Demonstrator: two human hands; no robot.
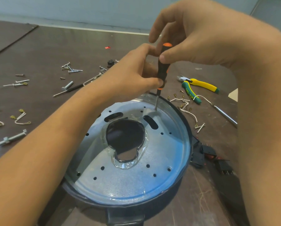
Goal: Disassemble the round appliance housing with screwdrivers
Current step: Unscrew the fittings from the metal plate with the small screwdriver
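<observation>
The round appliance housing (182, 160) lies in front of me, a dark shell with a shiny metal plate inside that has several holes and a large dark opening in the middle. A black and orange screwdriver (162, 69) stands upright with its tip on a screw (155, 109) near the plate's far rim. My left hand (133, 75) grips the lower part of the handle. My right hand (185, 35) pinches the top of the handle between thumb and fingers.
Loose screws and bolts (71, 68) lie scattered on the dark table to the left. Yellow-green pliers (196, 88) and short white wires with terminals (183, 101) lie to the right. Black switch parts (209, 155) sit beside the housing's right edge. A long bolt (12, 137) lies at far left.
</observation>
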